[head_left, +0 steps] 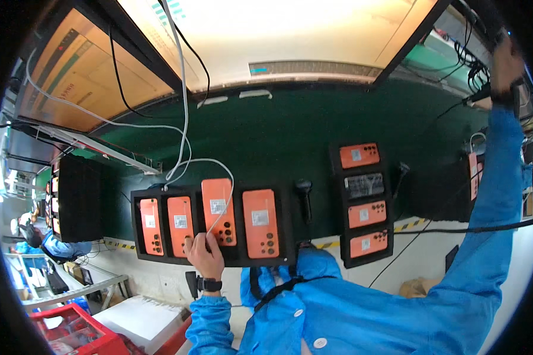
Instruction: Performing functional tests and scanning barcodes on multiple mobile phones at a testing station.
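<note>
My left hand point(206, 257) is at the near side of a black foam tray point(287, 236), fingers pinched together. A thin white cable point(228, 204) loops over the tray and runs down to those fingertips. Beside them lies an orange phone point(217, 195), back up and set higher than its neighbours. Orange phones sit in the tray's other slots: one at the left end point(150, 216), one next to the hand point(179, 216) and one at the right point(260, 222). My right hand point(506, 68) is stretched far up at the right rim; its fingers are blurred against a dark thing.
Right of the tray stand a black handheld scanner point(304, 192) and a second black tray point(367, 260) holding orange phones and a dark wrapped item point(364, 185). Large monitors point(278, 35) line the back. A red crate point(80, 331) is at lower left. People work at far left.
</note>
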Motion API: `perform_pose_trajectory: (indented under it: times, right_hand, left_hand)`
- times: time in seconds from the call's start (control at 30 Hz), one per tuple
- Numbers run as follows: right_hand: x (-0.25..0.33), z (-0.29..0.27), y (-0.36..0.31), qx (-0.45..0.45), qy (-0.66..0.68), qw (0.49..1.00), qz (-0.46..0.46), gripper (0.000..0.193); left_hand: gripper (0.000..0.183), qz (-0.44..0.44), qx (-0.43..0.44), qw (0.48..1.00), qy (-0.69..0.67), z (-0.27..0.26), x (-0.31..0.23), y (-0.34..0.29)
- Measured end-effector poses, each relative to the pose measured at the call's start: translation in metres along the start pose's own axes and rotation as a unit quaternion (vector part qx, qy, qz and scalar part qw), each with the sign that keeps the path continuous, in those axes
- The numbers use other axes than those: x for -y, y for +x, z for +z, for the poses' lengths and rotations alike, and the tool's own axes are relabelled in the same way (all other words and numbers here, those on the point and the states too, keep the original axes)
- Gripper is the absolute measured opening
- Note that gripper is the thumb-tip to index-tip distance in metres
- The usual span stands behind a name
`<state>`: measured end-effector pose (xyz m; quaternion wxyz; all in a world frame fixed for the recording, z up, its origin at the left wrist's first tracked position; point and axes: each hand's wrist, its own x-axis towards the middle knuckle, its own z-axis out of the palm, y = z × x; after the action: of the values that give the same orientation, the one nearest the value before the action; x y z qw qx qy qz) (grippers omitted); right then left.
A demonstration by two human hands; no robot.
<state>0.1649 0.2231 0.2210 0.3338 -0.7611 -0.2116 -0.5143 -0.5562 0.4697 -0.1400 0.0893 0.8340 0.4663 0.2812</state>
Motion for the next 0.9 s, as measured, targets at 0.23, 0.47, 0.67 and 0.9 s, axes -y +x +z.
perform_pose_trajectory:
  times: [0.23, 0.47, 0.67, 0.9]
  right_hand:
    - [0.186, -0.144, -0.420, 0.487, 0.287, 0.802, 0.194, 0.005]
    - [0.059, -0.302, -0.603, 0.140, 0.188, 0.702, 0.673, 0.024]
    - [0.294, -0.305, -0.531, 0.484, 0.244, 0.610, 0.578, 0.017]
    - [0.423, -0.244, -0.521, 0.634, 0.452, 0.486, 0.397, 0.027]
  left_hand:
    - [0.022, -0.050, 0.078, 0.991, -0.099, -0.020, 0.009, 0.001]
    - [0.024, -0.198, 0.163, 0.875, -0.410, -0.096, 0.021, 0.026]
    - [0.019, -0.110, 0.319, 0.767, -0.546, -0.059, -0.008, 0.049]
    - [0.033, 0.177, 0.338, 0.797, -0.468, -0.071, 0.003, 0.071]
